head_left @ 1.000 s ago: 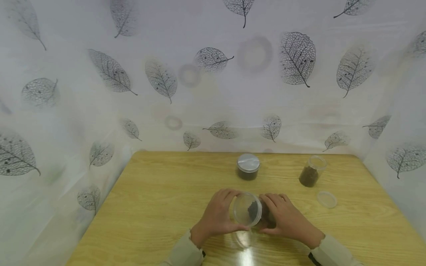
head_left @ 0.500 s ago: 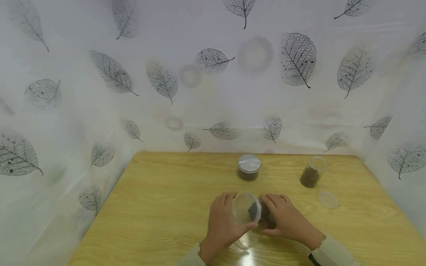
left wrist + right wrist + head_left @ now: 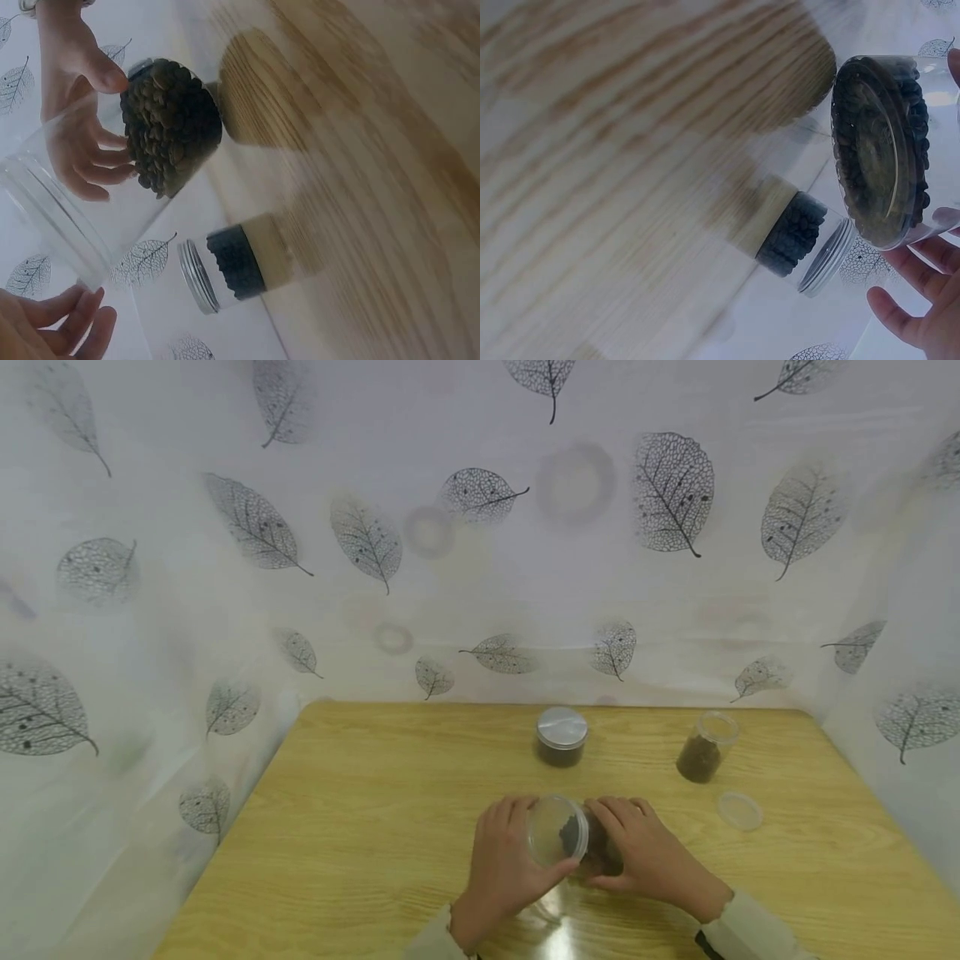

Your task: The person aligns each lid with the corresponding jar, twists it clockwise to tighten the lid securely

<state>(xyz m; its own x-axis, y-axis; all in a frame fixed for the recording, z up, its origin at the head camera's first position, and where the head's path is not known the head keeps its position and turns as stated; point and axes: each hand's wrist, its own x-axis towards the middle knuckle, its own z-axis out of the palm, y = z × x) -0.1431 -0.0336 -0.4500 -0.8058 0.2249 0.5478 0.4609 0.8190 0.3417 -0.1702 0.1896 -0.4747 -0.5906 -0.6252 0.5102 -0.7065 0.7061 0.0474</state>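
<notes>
A clear jar (image 3: 542, 833) is tilted above the table, its mouth end toward the left. Dark brown beans (image 3: 169, 127) are heaped at its base end. My left hand (image 3: 501, 864) grips the jar round the mouth end, with the thumb along the lower rim. My right hand (image 3: 651, 864) holds the base end, fingers curled over the top and thumb below. In the right wrist view the beans show through the jar's round base (image 3: 870, 150). Whether a cap covers the mouth, I cannot tell.
A low jar with a silver lid (image 3: 562, 727) and dark contents stands at the back middle. To its right, an uncovered clear jar (image 3: 701, 756) is partly filled with something dark brown. A clear round lid (image 3: 739, 810) lies in front of it on the wooden table (image 3: 360, 810).
My left hand has shifted slightly right, its thumb moving up onto the jar's lower rim. The right hand and the tilted jar have hardly moved.
</notes>
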